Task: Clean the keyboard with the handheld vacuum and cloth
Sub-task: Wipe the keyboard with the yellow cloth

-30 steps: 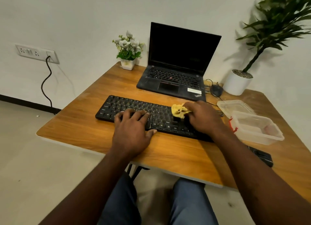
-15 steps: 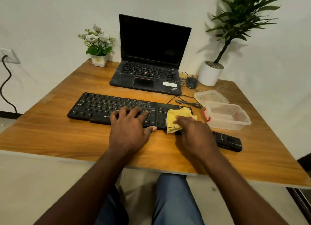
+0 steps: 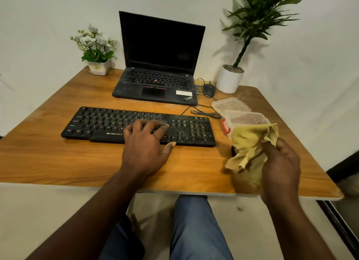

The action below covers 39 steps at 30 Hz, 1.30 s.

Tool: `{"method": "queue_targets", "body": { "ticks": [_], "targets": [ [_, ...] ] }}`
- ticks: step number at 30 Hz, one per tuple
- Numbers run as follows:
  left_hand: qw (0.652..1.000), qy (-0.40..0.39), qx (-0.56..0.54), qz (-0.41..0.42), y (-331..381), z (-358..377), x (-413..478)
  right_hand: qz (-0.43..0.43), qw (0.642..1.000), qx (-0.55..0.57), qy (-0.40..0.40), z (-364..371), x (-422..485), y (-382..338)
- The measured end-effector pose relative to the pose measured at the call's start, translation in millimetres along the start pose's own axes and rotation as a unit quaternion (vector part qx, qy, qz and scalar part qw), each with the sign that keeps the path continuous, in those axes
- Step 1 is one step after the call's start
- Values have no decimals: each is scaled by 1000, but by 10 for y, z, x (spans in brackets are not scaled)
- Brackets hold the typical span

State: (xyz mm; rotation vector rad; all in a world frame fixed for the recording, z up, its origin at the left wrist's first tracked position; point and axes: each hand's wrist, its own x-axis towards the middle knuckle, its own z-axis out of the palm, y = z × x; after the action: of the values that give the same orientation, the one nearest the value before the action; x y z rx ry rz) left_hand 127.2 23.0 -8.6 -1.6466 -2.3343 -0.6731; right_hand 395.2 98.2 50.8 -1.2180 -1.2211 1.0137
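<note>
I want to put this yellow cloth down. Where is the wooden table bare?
Widest bare patch: the front strip between the black keyboard and the near edge of the wooden table, left of the left hand. Another lies between the keyboard's left end and the small white flower pot. Crowded: the right rear, with clear plastic container, lid and cable.

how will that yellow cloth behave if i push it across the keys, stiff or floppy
Probably floppy: the crumpled yellow cloth droops in folds from the right hand. Likely light, since one hand's grip holds it up. It may bunch rather than slide flat.
</note>
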Motion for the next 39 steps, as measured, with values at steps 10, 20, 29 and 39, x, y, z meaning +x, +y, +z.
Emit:
{"method": "queue_targets", "body": {
  "ticks": [10, 20, 29, 39],
  "targets": [
    [787, -223, -571, -71, 636, -153, 53, 171, 941, 128, -261, 285, 4, 37],
    [803, -170, -537, -193, 594, -198, 55, 20, 945, -194, -262, 113, 139, 25],
    [792, -214, -528, -220, 824, -223, 70, -250, 878, -346, -216, 242, -23, 114],
    [927, -278, -229, -108, 391, -248, 1, -371, 736, -402, -398, 57, -119, 487]
  ]
}}
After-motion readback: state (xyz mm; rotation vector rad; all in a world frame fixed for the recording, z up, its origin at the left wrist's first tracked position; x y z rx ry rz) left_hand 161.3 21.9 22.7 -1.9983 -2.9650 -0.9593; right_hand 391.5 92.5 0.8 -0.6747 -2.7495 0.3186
